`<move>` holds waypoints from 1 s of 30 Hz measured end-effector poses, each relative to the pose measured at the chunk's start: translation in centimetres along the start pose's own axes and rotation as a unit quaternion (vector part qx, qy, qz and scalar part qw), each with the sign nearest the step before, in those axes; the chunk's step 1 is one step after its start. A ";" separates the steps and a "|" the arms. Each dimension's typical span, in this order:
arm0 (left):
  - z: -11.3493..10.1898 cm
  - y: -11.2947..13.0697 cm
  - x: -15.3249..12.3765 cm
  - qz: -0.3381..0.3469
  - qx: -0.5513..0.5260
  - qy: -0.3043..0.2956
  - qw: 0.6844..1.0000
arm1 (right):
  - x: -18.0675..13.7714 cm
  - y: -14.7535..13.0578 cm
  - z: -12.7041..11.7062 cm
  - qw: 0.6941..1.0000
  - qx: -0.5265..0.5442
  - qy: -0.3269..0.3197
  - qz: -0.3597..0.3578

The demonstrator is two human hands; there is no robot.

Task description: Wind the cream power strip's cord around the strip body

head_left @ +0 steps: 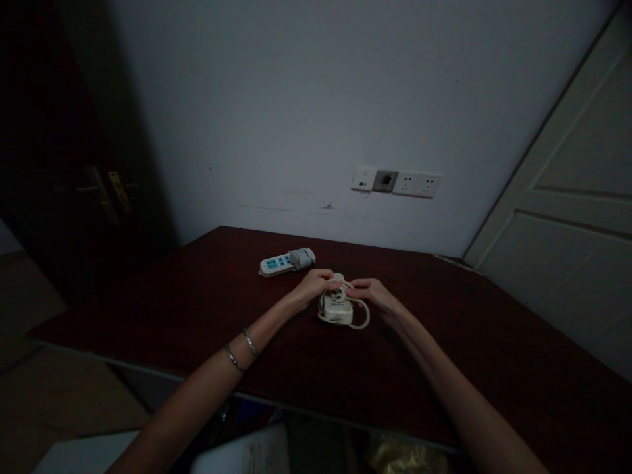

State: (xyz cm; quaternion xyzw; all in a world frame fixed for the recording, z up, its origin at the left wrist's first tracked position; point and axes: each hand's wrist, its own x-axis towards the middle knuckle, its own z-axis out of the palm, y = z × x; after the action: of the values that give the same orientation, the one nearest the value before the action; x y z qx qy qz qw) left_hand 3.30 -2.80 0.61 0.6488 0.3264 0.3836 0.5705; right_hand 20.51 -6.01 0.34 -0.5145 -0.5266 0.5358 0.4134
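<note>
- Partly done, we judge: the slim cream cord [367, 317] loops over and beside the off-white plastic power strip [338, 313] on the dark red bench [222, 283]; left: the loose right loop.
- Our left hand [314, 285] and right hand [376, 293] pinch the cord.
- Behind, the white, blue-socketed oblong strip [274, 264], its coiled grey cord [303, 258] bundled, obstructs nothing.

You can read no text, brand or number here. On the strip [338, 316] near the centre of your frame, you see a short dark line that looks like lettering across the pale face, but it is too small and blurred to make out. At the bottom edge, left of centre, your pale item [264, 451] bears faint marks, too dim to read.
</note>
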 end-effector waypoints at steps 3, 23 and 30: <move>0.0 -0.1 0.1 0.024 0.041 0.026 0.999 | 0.2 0.2 -0.1 1.000 0.001 -0.004 -0.005; -2.1 1.7 -0.5 -0.032 0.020 -0.103 0.994 | -0.5 -0.7 0.3 1.000 -0.015 0.003 -0.010; -1.6 0.6 1.1 -0.072 0.002 -0.083 0.994 | -0.3 -0.3 0.0 1.000 -0.020 -0.003 -0.010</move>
State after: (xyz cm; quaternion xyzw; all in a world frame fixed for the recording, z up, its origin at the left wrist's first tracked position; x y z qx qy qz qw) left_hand 2.41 -1.12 1.45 0.6547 0.3244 0.2858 0.6201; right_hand 20.55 -6.32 0.69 -0.5156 -0.5433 0.5231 0.4066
